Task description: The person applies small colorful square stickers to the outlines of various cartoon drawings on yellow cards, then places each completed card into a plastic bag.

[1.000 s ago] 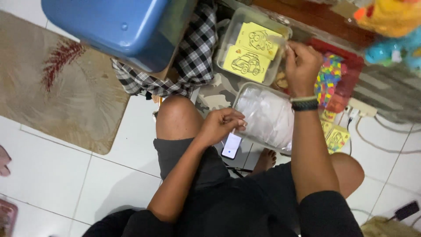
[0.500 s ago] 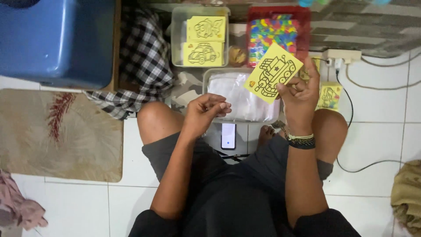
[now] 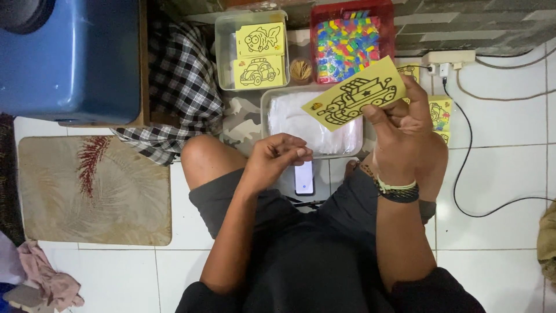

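Right hand (image 3: 405, 124) pinches a yellow tank card (image 3: 356, 95) by its right end, thumb over the front, fingers closed behind; card's tilted, up in the air over the clear tub of white sheets (image 3: 313, 124). Left hand (image 3: 278, 159) is curled loosely, fingertips bunched together above the lap; can't tell if it's got anything small between them. It hangs just over a phone (image 3: 304, 177) lying on the floor tile btw the knees.

Change vs a sec ago: right hand was reaching up by the far tubs w/ no card showing; half a sec ago the tank card was already in it, and now it's raised a bit higher and nearer the camera. Left hand has come off the white-sheet tub edge and pulled back toward the body. Reads like one card's been picked out and brought up for handling.

Around: a second clear tub (image 3: 223, 52) w/ a fish card (image 3: 260, 39) and car card (image 3: 258, 71), red tray of coloured bits (image 3: 347, 40), blue bin (image 3: 69, 64), checked cloth (image 3: 182, 87), a mat (image 3: 92, 188) on the person's left.
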